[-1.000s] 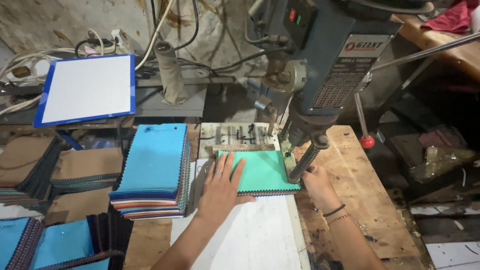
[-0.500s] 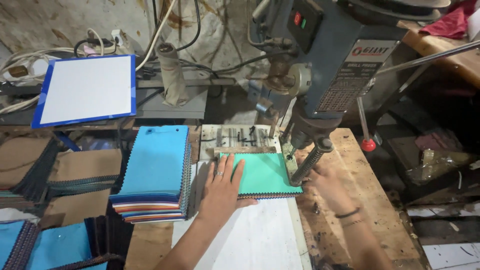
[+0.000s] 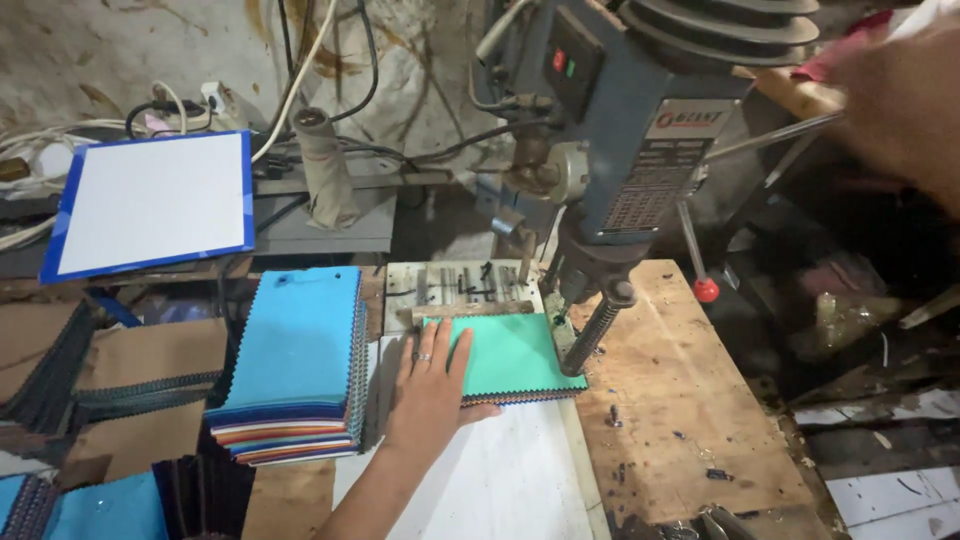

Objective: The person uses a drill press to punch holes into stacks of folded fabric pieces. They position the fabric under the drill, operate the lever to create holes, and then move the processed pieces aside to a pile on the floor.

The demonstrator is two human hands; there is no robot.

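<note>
My left hand lies flat, fingers spread, on the left part of a stack of green fabric swatches with zigzag edges. The stack rests on the metal table of a blue-grey drill press, whose spindle comes down at the stack's right edge. My right hand is blurred at the upper right, at the end of a thin metal feed lever. Its grip is not visible.
A tall stack of blue and mixed-colour swatches stands left of my hand. Brown swatch stacks lie further left. A blue-framed white board leans at the back. A white sheet covers the wooden bench. A red-knobbed lever hangs beside the press.
My right hand has left the green stack's right edge and risen to the upper right, by the feed lever. My left hand stays on the stack.
</note>
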